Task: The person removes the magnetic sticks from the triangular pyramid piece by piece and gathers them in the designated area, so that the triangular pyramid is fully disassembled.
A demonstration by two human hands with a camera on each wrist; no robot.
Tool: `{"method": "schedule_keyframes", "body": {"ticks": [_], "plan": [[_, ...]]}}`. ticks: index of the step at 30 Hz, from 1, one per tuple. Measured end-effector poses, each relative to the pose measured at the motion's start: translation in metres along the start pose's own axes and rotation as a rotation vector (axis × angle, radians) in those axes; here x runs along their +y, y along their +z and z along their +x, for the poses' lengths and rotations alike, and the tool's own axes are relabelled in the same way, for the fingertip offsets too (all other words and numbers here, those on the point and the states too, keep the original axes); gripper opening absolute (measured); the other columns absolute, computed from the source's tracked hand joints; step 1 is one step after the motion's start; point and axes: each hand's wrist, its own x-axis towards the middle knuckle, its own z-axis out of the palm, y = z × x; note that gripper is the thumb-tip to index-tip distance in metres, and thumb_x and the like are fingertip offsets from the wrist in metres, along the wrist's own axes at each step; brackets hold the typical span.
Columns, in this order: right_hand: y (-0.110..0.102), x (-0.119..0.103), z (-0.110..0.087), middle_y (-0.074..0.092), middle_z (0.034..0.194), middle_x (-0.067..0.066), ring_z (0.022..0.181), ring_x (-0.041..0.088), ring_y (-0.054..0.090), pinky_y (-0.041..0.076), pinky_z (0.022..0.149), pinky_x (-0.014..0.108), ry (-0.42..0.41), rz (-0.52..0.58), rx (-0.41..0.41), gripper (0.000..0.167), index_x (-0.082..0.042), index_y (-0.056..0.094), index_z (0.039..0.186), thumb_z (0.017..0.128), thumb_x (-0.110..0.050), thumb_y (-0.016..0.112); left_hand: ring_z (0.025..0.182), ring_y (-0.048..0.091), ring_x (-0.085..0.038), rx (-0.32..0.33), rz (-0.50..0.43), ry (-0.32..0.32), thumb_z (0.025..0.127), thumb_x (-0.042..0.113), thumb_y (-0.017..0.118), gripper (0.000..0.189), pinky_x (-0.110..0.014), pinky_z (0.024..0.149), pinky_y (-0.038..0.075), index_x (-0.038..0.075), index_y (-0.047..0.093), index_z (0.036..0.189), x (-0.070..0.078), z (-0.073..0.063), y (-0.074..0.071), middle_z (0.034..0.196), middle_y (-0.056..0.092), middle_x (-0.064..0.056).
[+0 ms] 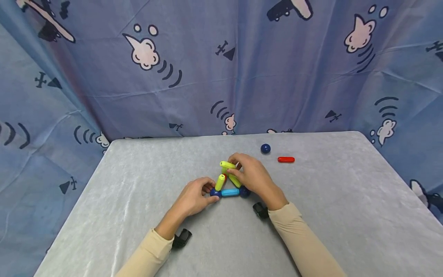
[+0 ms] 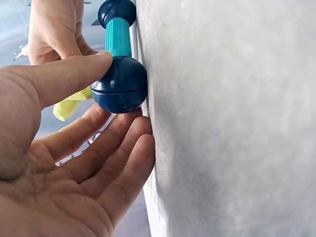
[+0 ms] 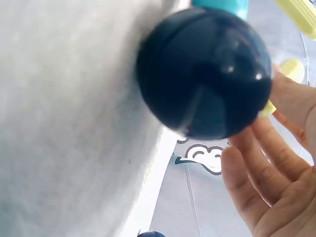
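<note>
My left hand (image 1: 195, 197) pinches a dark blue ball (image 2: 120, 85) between thumb and fingers, at the near left corner of a small toy frame. From that ball a light blue rod (image 1: 230, 192) runs to a second dark blue ball (image 3: 205, 74) near my right wrist. A yellow-green rod (image 1: 219, 182) slants up from the left ball; another (image 1: 235, 181) leans up from the right one. Above them my right hand (image 1: 254, 175) grips a yellow-green rod (image 1: 227, 164) by its right end. A red rod shows partly behind the frame, mostly hidden.
Beyond the frame, towards the back right, lie a loose dark blue ball (image 1: 265, 149) and a red rod (image 1: 286, 159). A patterned blue curtain (image 1: 194, 96) hangs behind the grey-covered table (image 1: 145, 169).
</note>
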Motion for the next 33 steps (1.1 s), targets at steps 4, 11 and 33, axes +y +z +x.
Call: {"method": "schedule_keyframes", "body": {"ticks": [4,11,33], "plan": [[-0.001,0.001,0.0,0.07,0.102,-0.002,0.087,0.017,0.066,0.053,0.072,0.033,-0.019,-0.004,0.009,0.02,-0.019,0.07,0.106,0.089,-0.029,0.075,0.094,0.064,-0.014,0.0,0.005,0.006,0.084,0.019,0.081,0.029,-0.034,0.085,0.055,0.01,0.068,0.108,0.0,0.0,0.0,0.101,0.069,-0.002],[-0.002,0.002,-0.003,0.069,0.099,-0.001,0.084,0.017,0.065,0.051,0.068,0.031,-0.044,0.005,0.038,0.02,-0.019,0.072,0.105,0.088,-0.03,0.075,0.094,0.064,-0.014,0.005,0.006,0.008,0.083,0.02,0.082,0.03,-0.034,0.084,0.055,0.01,0.068,0.108,0.001,-0.001,0.0,0.101,0.069,-0.002],[-0.014,0.014,-0.012,0.068,0.1,-0.002,0.087,0.015,0.063,0.052,0.073,0.034,0.0,0.041,0.032,0.021,-0.019,0.074,0.107,0.087,-0.027,0.076,0.094,0.064,-0.015,0.008,-0.015,0.006,0.084,0.019,0.081,0.03,-0.034,0.085,0.054,0.009,0.067,0.109,0.0,-0.001,0.002,0.101,0.068,-0.003]]}}
